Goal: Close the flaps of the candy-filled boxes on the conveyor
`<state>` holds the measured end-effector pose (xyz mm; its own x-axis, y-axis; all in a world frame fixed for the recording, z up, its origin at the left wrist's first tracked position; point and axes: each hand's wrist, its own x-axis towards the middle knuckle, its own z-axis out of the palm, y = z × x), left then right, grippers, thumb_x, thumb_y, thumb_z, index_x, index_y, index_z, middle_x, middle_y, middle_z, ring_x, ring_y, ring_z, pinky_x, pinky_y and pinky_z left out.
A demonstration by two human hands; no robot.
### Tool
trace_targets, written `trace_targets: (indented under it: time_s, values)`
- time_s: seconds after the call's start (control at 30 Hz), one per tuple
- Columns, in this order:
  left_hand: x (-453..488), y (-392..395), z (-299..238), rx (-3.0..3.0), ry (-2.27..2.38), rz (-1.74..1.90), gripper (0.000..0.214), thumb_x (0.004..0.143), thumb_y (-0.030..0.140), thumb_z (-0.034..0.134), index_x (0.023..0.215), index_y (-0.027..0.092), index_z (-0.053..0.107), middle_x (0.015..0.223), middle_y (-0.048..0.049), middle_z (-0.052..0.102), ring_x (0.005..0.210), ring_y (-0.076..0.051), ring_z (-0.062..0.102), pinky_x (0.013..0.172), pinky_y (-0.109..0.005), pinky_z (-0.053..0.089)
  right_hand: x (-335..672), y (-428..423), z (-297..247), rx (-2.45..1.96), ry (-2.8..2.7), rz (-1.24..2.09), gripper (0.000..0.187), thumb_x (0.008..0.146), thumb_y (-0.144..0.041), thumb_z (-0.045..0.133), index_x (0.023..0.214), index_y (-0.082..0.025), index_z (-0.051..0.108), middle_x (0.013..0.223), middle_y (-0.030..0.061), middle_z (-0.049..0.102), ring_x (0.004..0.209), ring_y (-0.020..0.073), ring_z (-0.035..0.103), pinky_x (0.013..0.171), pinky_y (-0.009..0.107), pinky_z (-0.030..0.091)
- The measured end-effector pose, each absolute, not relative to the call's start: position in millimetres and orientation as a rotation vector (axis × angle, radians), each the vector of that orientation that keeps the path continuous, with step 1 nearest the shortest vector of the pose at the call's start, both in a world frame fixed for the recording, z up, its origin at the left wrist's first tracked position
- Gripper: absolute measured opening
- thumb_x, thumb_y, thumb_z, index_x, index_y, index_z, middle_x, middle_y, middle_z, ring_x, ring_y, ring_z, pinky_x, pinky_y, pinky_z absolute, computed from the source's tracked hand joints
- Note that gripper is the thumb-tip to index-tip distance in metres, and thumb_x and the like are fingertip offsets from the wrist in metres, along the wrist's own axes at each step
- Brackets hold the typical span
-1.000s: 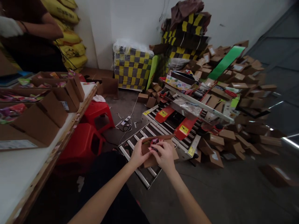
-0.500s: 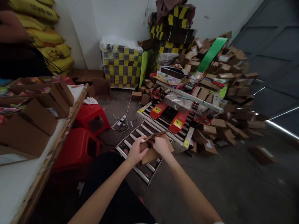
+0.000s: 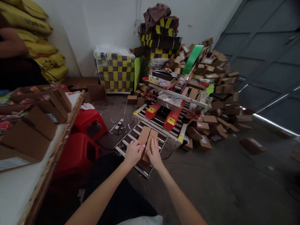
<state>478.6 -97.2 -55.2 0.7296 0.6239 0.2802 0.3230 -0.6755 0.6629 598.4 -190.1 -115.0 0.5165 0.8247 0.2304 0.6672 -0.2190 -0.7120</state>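
Note:
A small cardboard box [image 3: 144, 134] lies on the short roller table [image 3: 131, 137] in front of me, its two long top flaps folded inward with a narrow dark gap between them. My left hand [image 3: 134, 152] grips the left flap and side, fingers curled near the gap. On the other side, my right hand [image 3: 153, 153] holds the right flap, its fingers laid along the cardboard and its thumb by the gap. The box's inside is hidden. Beyond it stands a carton-sealing machine [image 3: 161, 114] with red side guides and a roll of green tape [image 3: 193, 59].
Cardboard boxes [image 3: 217, 84] are heaped behind and right of the machine. At left, open cartons [image 3: 28, 131] of colourful packets stand on a white table [image 3: 21, 190], beside red stools [image 3: 77, 153]. A person [image 3: 14, 53] is at far left. Power cords [image 3: 120, 126] lie on the floor.
The box's raised flaps have been folded down over its top, and it now lies lengthwise away from me. My right hand has come out of the opening onto the right flap. The view has shifted right.

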Motion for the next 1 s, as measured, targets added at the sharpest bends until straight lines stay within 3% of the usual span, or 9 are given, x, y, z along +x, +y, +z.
trace_targets:
  time_s: [0.13,0.23,0.47,0.6,0.7,0.8,0.87,0.97,1.0]
  values:
    - [496,-63,-59,2.076,0.745,0.6,0.007,0.079,0.019,0.056,0.079,0.015,0.062,0.076,-0.0018,0.053,0.073,-0.016,0.048,0.072,-0.029,0.04,593,-190,-94,-2.051,-1.403,0.299,0.087,0.082,-0.056,0.047,0.148,-0.015,0.008,0.155,0.0153,0.004,0.142,0.029,-0.004,0.112,0.051,0.017]
    - [511,-45,-63,2.019,0.753,0.577,0.019,0.068,0.012,0.063,0.087,0.015,0.06,0.08,-0.0006,0.051,0.072,-0.014,0.048,0.071,-0.027,0.042,573,-197,-83,-2.166,-1.563,0.202,0.101,0.072,-0.058,0.062,0.148,-0.019,0.009,0.154,0.0149,0.005,0.142,0.0332,0.0,0.109,0.058,0.013]
    - [503,-44,-71,1.75,0.743,0.537,0.031,0.075,0.016,0.055,0.106,0.015,0.057,0.098,-0.0057,0.059,0.068,-0.011,0.054,0.062,-0.024,0.047,627,-143,-71,-2.455,-1.54,0.037,0.078,0.077,-0.038,0.063,0.142,-0.013,0.029,0.15,0.0187,0.023,0.139,0.0333,0.02,0.105,0.058,0.024]
    - [421,-67,-73,1.43,0.877,0.723,0.027,0.078,0.027,0.055,0.102,0.016,0.06,0.096,-0.006,0.063,0.073,-0.013,0.057,0.063,-0.024,0.048,708,-104,-35,-2.453,-1.418,-0.114,0.056,0.077,-0.037,0.063,0.124,-0.008,0.053,0.132,0.0264,0.047,0.125,0.0364,0.043,0.097,0.051,0.035]
    - [324,-70,-65,1.375,1.18,1.128,0.027,0.078,0.033,0.058,0.101,0.018,0.06,0.097,-0.0057,0.063,0.083,-0.015,0.059,0.073,-0.026,0.049,744,-73,-35,-2.369,-1.354,-0.157,0.051,0.084,-0.041,0.05,0.123,-0.009,0.054,0.13,0.0343,0.042,0.13,0.0447,0.032,0.095,0.066,0.023]
    - [211,-48,-48,1.099,1.798,1.75,0.021,0.077,0.032,0.06,0.092,0.017,0.056,0.086,-0.0014,0.058,0.075,-0.011,0.056,0.07,-0.024,0.047,725,-38,-70,-2.143,-1.363,-0.261,0.051,0.083,-0.044,0.049,0.13,-0.024,0.048,0.14,0.0251,0.033,0.136,0.041,0.02,0.099,0.068,0.017]
    - [139,-22,-35,0.771,2.027,1.966,0.01,0.082,0.022,0.053,0.088,0.017,0.049,0.079,0.0026,0.053,0.066,-0.008,0.053,0.063,-0.02,0.045,671,-19,-93,-1.953,-1.538,-0.063,0.051,0.079,-0.042,0.053,0.126,-0.022,0.051,0.135,0.0245,0.041,0.132,0.0418,0.03,0.098,0.067,0.026]
    - [67,25,-17,0.539,2.11,1.888,0.004,0.086,0.015,0.046,0.083,0.015,0.047,0.071,0.0043,0.048,0.056,-0.006,0.048,0.052,-0.018,0.041,547,5,-100,-1.646,-1.799,0.287,0.046,0.075,-0.038,0.058,0.118,-0.021,0.056,0.124,0.0162,0.056,0.122,0.0315,0.048,0.098,0.051,0.042]
    - [56,40,-12,0.549,2.105,1.85,0.007,0.088,0.017,0.046,0.083,0.014,0.049,0.071,0.0038,0.049,0.055,-0.006,0.048,0.051,-0.018,0.041,503,13,-92,-1.488,-1.854,0.452,0.05,0.075,-0.035,0.059,0.122,-0.019,0.053,0.129,0.0156,0.052,0.126,0.0289,0.045,0.102,0.049,0.039]
